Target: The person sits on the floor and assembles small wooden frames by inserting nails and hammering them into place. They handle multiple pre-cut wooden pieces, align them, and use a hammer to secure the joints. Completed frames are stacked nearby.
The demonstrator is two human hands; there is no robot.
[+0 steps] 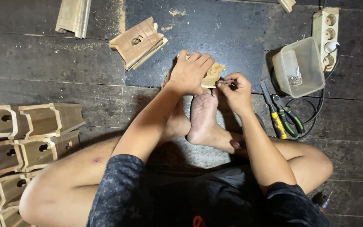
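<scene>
Now your left hand [188,72] presses flat on the wooden piece [213,75]; beside it, your right hand [235,89] pinches something too small to tell.

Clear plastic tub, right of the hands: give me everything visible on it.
The clear plastic tub is a translucent, rectangular container with rounded corners and no lid, sitting upright but skewed on the dark wooden floor. A small heap of thin metal pieces, probably nails, lies inside. A white power strip lies close against its far side; pliers lie just in front. Neither hand touches it.
</scene>
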